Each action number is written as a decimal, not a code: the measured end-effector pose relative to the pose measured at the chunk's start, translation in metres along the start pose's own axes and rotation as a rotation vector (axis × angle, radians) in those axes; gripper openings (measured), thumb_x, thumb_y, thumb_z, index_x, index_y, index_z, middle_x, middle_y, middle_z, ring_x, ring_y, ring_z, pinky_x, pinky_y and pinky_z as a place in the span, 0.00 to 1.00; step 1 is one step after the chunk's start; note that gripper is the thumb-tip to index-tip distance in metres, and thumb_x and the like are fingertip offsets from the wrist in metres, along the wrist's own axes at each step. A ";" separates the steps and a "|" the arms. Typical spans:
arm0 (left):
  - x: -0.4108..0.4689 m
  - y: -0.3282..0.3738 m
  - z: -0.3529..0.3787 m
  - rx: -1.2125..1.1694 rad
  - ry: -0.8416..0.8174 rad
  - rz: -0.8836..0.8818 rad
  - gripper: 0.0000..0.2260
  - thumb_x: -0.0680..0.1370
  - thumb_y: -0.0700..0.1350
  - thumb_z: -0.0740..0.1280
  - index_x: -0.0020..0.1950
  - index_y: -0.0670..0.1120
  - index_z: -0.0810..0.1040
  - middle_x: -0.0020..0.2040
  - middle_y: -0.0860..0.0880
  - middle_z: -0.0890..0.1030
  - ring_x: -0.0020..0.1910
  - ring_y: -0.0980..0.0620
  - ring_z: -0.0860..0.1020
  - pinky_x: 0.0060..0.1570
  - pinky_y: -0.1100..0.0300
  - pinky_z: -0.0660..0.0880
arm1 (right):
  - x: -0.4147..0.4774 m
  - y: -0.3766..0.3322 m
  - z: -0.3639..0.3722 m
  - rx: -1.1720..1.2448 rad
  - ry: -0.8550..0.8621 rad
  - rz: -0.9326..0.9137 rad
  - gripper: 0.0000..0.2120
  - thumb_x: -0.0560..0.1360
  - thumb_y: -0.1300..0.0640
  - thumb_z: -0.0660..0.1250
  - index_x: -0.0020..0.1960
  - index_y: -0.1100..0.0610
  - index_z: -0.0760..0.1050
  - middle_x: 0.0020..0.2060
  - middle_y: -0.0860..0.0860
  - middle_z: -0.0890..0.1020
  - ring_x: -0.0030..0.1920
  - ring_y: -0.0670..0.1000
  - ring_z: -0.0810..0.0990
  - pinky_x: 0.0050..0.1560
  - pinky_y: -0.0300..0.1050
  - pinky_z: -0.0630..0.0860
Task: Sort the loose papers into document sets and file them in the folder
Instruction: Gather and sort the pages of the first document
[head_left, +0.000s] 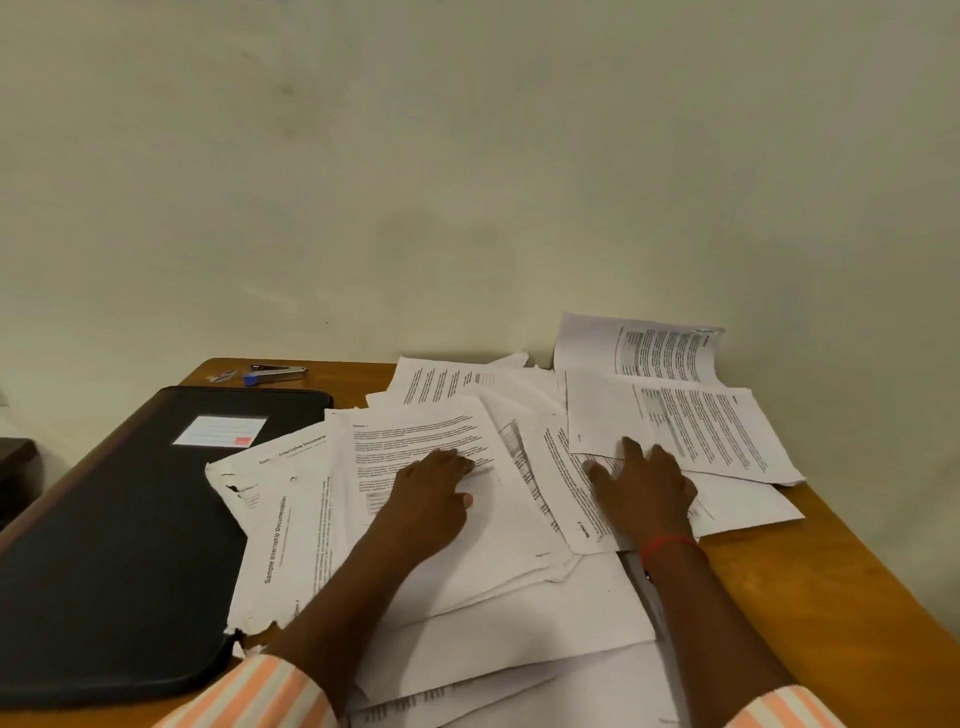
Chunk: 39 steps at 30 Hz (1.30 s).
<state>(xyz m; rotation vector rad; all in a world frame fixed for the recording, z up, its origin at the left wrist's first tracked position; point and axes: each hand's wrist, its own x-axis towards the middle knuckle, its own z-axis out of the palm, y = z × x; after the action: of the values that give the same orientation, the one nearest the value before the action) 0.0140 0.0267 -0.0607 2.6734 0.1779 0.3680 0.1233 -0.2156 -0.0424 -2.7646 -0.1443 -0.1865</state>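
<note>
Folder (119, 545) lies flat on table (831, 571), at its left side. Label (221, 431) sits on the folder's cover, toward the far end.

Behind the folder, near the wall: stapler (275, 373), with a small item (222, 375) just left of it; cannot identify.

Right of the folder: loose papers (493, 597) in an overlapping heap, whose left edge lies over the folder's right edge.

Farthest right of the folder and behind the heap, curled sheet (649, 348) leans against the wall.

Left hand (436, 493) rests on the heap nearer the folder; right hand (644, 483) rests on it farther right.
</note>
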 end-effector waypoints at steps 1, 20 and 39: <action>-0.001 -0.001 0.003 -0.020 0.023 0.018 0.20 0.78 0.42 0.71 0.70 0.45 0.77 0.70 0.47 0.77 0.70 0.44 0.73 0.71 0.51 0.65 | 0.000 0.002 0.003 -0.032 -0.017 -0.001 0.28 0.78 0.35 0.58 0.69 0.53 0.68 0.64 0.59 0.73 0.68 0.60 0.69 0.69 0.59 0.63; 0.008 0.004 -0.026 -1.199 0.335 -0.532 0.19 0.76 0.67 0.63 0.57 0.55 0.79 0.60 0.47 0.82 0.58 0.45 0.80 0.65 0.40 0.75 | 0.001 -0.012 -0.008 0.928 0.303 -0.352 0.17 0.67 0.75 0.75 0.46 0.55 0.86 0.60 0.55 0.72 0.63 0.47 0.72 0.63 0.35 0.71; 0.000 0.011 -0.022 -0.226 0.301 -0.218 0.28 0.76 0.57 0.73 0.75 0.54 0.72 0.80 0.51 0.63 0.77 0.48 0.64 0.76 0.45 0.63 | -0.010 -0.013 -0.005 0.830 -0.202 -0.494 0.21 0.80 0.70 0.60 0.58 0.48 0.83 0.45 0.43 0.86 0.46 0.46 0.85 0.48 0.44 0.81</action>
<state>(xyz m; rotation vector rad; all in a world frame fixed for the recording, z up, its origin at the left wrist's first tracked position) 0.0081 0.0252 -0.0371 2.3368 0.4839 0.6757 0.1113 -0.2066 -0.0345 -1.8718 -0.7674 0.0334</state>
